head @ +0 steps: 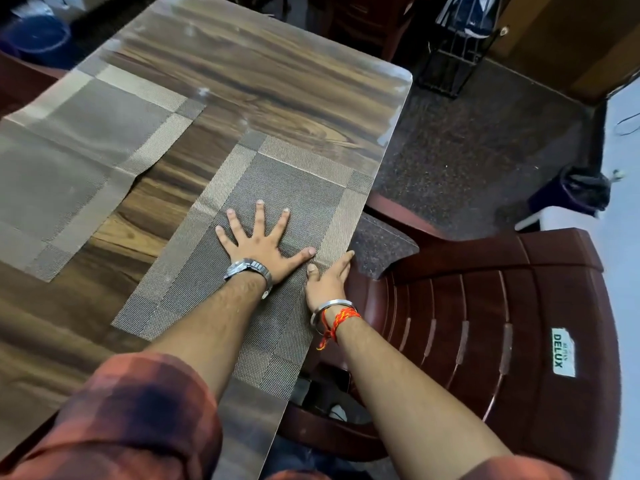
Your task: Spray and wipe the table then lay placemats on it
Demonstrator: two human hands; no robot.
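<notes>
A woven grey-and-beige placemat (294, 188) lies along the right edge of the wood-grain table (263, 74). My left hand (263, 242), with a metal watch on the wrist, presses flat on it with fingers spread. My right hand (327, 277), with a steel bangle and an orange thread at the wrist, pinches the mat's right edge at the table rim, thumb on top and fingers reaching along and under that edge. A second placemat (86, 143) lies to the left, its near corner slightly lifted and creased.
A dark red plastic chair (502, 323) stands tight against the table's right side. A black wire rack (453, 57) and a dark bin (575, 192) stand on the speckled floor beyond. A blue tub (38, 36) sits at far left.
</notes>
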